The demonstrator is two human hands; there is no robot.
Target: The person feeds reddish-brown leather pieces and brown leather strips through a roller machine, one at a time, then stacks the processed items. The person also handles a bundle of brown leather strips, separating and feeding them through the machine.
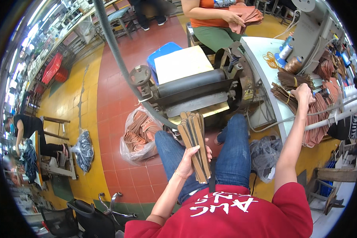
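My left hand [191, 158] is closed around a bundle of long, flat brown leather strips [195, 139] with rounded ends, fanned slightly apart above my lap. At the right, my right hand [303, 94] reaches over a pale table, its fingers bent down at the end of a banded bundle of dark brown strips [285, 97]. Its fingertips are partly hidden, but it appears to grip that bundle. Just beyond lies another dark brown bundle [291, 80] with a yellow band. Reddish-brown pieces [318, 115] hang in a stack over the table's near side.
Ahead stands a roller machine [192, 83] with a handwheel [140, 75] and a pale sheet [182, 64] on top. A plastic bag of reddish pieces [139, 133] sits on the floor. Thread spools [285, 51] stand on the table [261, 55]. A co-worker in orange [210, 16] sits opposite, holding pieces.
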